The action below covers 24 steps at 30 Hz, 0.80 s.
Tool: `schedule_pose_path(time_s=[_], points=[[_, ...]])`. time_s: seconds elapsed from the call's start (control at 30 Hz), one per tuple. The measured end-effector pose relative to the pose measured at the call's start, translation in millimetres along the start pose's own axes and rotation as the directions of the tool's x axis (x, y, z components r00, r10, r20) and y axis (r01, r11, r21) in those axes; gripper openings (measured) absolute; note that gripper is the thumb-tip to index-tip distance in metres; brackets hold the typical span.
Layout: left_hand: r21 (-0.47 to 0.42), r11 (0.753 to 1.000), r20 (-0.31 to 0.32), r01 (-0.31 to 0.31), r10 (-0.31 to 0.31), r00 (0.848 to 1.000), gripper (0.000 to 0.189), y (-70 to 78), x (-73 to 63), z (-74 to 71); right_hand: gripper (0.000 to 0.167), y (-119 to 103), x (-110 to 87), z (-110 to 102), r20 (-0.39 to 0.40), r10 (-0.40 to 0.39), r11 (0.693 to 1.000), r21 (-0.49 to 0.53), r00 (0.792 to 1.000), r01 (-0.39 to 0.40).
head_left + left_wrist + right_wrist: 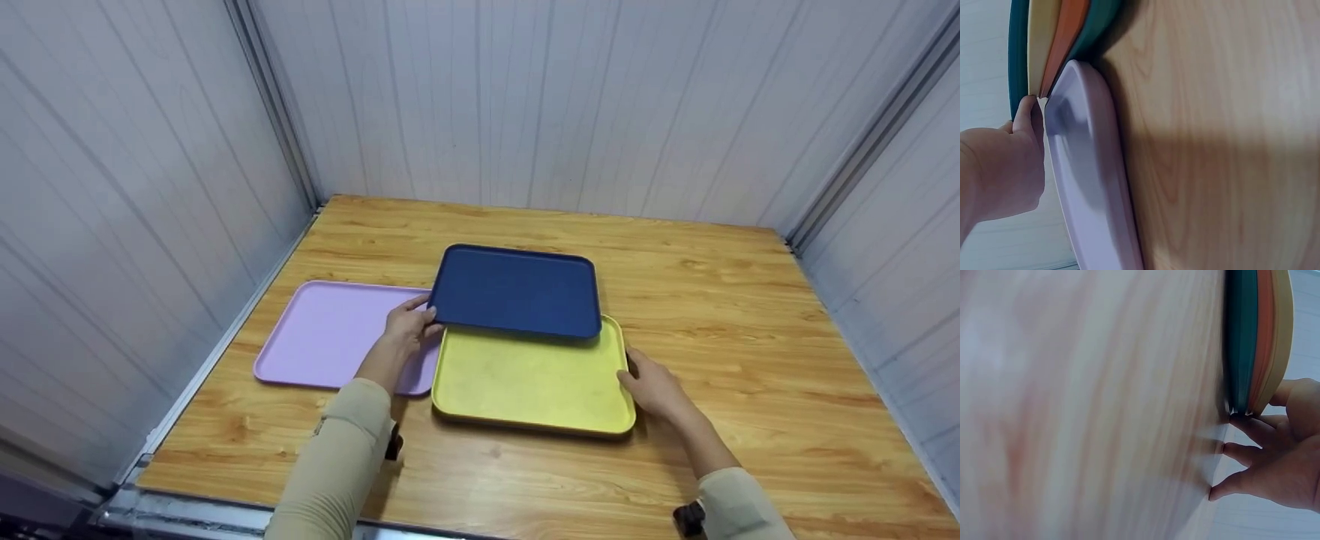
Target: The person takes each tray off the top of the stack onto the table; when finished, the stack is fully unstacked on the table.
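A dark blue tray (pixel 517 291) overlaps the far part of a yellow tray (pixel 532 379). My left hand (pixel 407 326) grips the blue tray by its left edge, near the front corner. Under the yellow tray, the right wrist view shows an orange tray (pixel 1261 332) and a teal tray (pixel 1241 343). At the stack's right edge is my right hand (pixel 654 384), its thumb at the yellow rim and a finger against the stack's lower side. Its other fingertips reach down to the tabletop. A lilac tray (pixel 330 334) lies flat to the left, partly behind my left hand.
The trays are on a wood-grain table (pixel 712 300). Pale panelled walls (pixel 487 105) enclose its back and both sides. A metal rail (pixel 187 510) runs along the front left edge.
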State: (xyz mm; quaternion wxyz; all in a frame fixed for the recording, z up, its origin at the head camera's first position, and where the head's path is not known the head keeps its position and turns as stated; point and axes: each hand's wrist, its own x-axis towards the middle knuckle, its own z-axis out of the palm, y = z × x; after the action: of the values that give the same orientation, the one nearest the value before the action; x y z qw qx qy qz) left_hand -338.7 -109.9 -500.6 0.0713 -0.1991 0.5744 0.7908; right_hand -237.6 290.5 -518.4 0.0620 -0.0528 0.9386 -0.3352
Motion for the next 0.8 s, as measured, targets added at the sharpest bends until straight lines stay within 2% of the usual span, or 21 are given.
schedule_pose_path(time_s=[0.33,0.5,0.8], points=[[-0.04,0.999,-0.015,-0.017,0.017,1.0,0.048,6.4,7.5,10.4,0.058,-1,-0.8,0,-0.001,0.003,1.0,-0.002,1.0,-0.003],[-0.01,1.0,-0.022,-0.023,0.022,1.0,0.047,6.1,11.2,12.4,0.059,-1,-0.6,0,0.006,0.01,1.0,0.009,1.0,-0.01],[-0.021,0.999,-0.044,-0.044,0.043,0.998,0.045,3.4,15.6,17.7,0.059,0,-0.6,0,0.002,0.027,1.0,-0.013,1.0,-0.027]])
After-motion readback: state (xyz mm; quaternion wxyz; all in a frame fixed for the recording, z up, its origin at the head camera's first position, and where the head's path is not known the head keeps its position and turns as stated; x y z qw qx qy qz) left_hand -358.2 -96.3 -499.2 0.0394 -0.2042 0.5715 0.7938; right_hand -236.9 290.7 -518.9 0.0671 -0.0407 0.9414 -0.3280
